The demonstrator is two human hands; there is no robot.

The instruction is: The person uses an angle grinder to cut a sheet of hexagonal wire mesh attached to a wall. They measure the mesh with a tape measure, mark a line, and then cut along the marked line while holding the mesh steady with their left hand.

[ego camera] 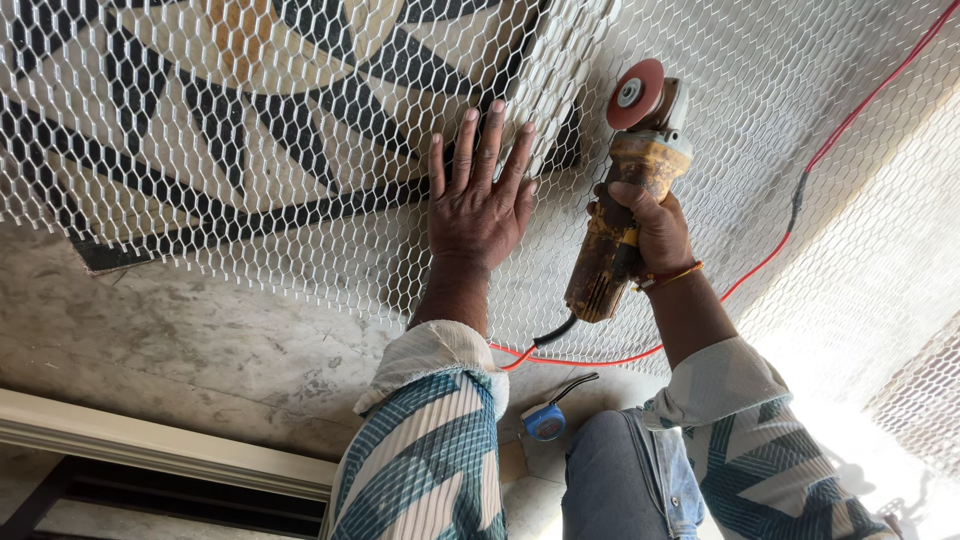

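Note:
My left hand (pixel 482 195) lies flat with fingers spread on a sheet of white hexagonal wire mesh (pixel 250 150) spread over a patterned stone floor. My right hand (pixel 652 228) grips the worn yellow body of an angle grinder (pixel 620 215). Its reddish cutting disc (pixel 636 94) points away from me, just right of my left fingertips, at the mesh. A red power cord (pixel 800 200) runs from the grinder's tail off to the upper right.
A small blue tape measure (pixel 545 420) lies on the floor between my arms, near my knee (pixel 615 470). More mesh (pixel 920 390) covers the floor at the right. A pale door sill (pixel 150 440) runs along the lower left.

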